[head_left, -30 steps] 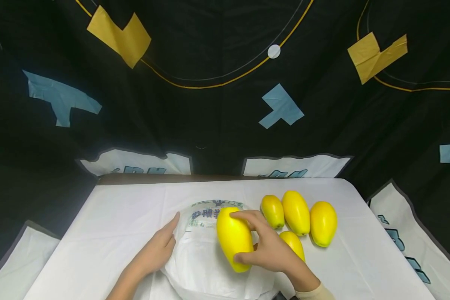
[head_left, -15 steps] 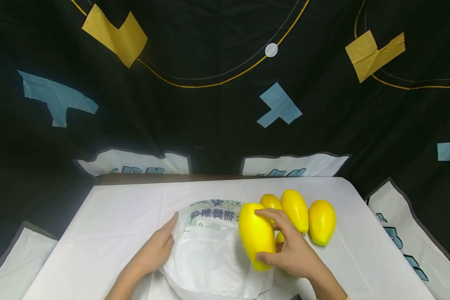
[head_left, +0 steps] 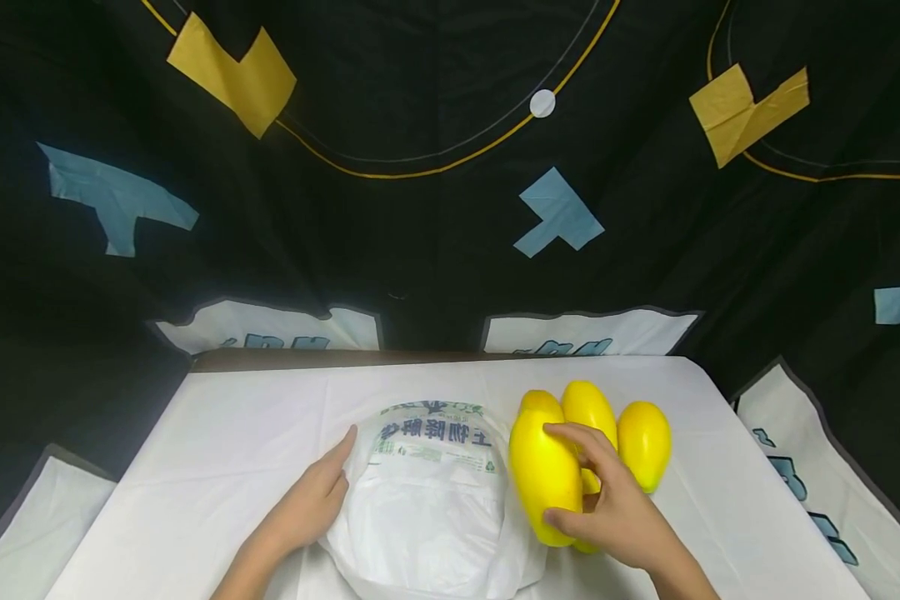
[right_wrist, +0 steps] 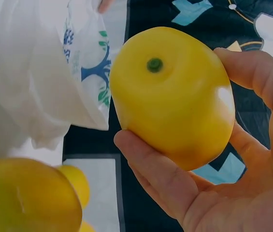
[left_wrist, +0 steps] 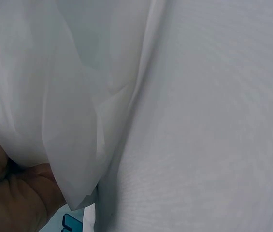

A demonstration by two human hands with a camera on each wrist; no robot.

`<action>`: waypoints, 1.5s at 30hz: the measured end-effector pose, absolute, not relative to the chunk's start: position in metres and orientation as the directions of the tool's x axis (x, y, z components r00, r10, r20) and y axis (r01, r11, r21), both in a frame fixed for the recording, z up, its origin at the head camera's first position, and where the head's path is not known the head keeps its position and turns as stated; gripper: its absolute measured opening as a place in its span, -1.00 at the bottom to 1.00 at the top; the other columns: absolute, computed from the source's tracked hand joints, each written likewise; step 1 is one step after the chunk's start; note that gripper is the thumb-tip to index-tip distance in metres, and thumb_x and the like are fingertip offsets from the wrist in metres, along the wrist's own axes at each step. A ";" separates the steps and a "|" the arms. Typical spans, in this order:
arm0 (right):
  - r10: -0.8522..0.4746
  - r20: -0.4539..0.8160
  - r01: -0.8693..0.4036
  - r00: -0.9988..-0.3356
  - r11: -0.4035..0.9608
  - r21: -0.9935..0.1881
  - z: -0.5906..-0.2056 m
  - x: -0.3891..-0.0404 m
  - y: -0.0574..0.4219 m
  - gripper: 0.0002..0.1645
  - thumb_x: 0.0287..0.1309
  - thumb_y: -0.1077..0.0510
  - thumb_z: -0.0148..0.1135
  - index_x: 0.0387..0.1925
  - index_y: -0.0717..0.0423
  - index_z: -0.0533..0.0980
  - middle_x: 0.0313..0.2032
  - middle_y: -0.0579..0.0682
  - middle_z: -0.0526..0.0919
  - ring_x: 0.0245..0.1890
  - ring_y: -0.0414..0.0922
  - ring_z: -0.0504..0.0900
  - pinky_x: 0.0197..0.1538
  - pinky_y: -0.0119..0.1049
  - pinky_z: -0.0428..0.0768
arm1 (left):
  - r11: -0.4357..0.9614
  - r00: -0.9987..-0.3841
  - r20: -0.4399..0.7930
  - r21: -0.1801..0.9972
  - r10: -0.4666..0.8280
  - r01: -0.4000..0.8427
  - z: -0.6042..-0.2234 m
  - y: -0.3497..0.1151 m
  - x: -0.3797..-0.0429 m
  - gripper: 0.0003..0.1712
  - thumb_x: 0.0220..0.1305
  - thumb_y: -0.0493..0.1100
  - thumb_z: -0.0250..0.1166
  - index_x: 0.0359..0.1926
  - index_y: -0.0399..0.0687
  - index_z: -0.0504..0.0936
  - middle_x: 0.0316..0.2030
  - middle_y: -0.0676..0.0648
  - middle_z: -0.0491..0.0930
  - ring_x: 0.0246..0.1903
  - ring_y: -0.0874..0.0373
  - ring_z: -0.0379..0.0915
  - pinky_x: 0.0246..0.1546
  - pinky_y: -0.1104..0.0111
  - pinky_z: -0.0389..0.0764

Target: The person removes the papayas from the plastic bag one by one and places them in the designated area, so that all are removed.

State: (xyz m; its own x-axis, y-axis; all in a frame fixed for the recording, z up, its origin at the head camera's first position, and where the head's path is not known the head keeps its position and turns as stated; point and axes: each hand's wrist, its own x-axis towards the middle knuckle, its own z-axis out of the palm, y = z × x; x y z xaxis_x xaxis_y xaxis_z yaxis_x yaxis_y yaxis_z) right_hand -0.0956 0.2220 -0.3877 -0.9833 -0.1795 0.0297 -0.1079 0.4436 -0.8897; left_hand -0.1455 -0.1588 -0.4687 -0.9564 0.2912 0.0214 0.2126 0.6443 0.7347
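My right hand [head_left: 622, 500] grips a yellow papaya [head_left: 537, 479] above the table, thumb on one side and fingers on the other. In the right wrist view, the papaya's [right_wrist: 175, 101] rounded end shows a small green stem spot. A white plastic bag [head_left: 435, 525] with mirrored dark print lies spread at the middle. At its left edge my left hand [head_left: 311, 504] holds the bag, index finger stretched along the rim. Folds of the bag [left_wrist: 78, 96] hide the fingertips in the left wrist view. The held papaya overlaps the bag's right side.
Several more papayas [head_left: 645, 446] lie to the right of the bag, partly hidden behind the held one and my right hand. A white cloth [head_left: 195, 467] covers the table. Behind its far edge hangs a black curtain [head_left: 420, 250] with gold and blue shapes.
My right hand has moved rightward with the papaya, from over the bag to its right side beside the other papayas. The left hand keeps its place on the bag.
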 end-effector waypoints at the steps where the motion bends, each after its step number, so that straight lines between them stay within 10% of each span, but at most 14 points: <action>1: -0.175 0.034 -0.110 -0.984 0.446 -0.888 -0.388 -0.094 0.224 0.08 -0.32 0.26 0.62 0.26 -0.44 0.34 0.25 -0.22 0.26 0.06 0.17 0.37 -0.18 -0.23 0.70 | 0.644 -0.956 0.023 0.734 0.292 0.214 -0.469 -0.159 -0.146 -0.35 0.42 -0.38 -0.18 0.50 -0.31 -0.03 0.46 -0.28 0.02 0.43 -0.16 -0.04 0.39 -0.01 0.02; 21: -0.016 -0.023 0.011 -1.000 0.545 -0.839 -0.392 -0.070 0.269 0.06 -0.24 0.16 0.62 0.30 -0.39 0.28 0.31 -0.09 0.20 -0.01 0.15 0.42 -0.22 -0.30 0.70 | 0.649 -0.957 0.017 0.731 0.291 0.211 -0.470 -0.158 -0.146 -0.35 0.42 -0.38 -0.19 0.50 -0.30 -0.03 0.46 -0.27 0.02 0.43 -0.16 -0.05 0.40 -0.01 0.01; 45: 0.199 -0.328 0.380 -0.923 0.593 -0.710 -0.417 -0.057 0.308 0.34 -0.25 -0.03 0.61 0.50 -0.23 -0.03 0.44 0.24 -0.04 0.11 0.37 0.34 -0.09 0.10 0.66 | 0.660 -0.960 -0.002 0.727 0.281 0.192 -0.471 -0.159 -0.146 -0.34 0.41 -0.37 -0.20 0.51 -0.27 -0.04 0.47 -0.24 0.01 0.44 -0.14 -0.06 0.40 -0.01 0.01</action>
State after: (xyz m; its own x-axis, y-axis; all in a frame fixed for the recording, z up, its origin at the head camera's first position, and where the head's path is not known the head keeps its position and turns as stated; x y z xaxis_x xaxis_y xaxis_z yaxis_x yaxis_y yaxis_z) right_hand -0.0567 0.3077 -0.4169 -0.9234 0.1990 -0.3283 0.3802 0.5925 -0.7102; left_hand -0.1463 -0.1586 -0.4706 -0.9596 0.2814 -0.0016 0.1922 0.6597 0.7265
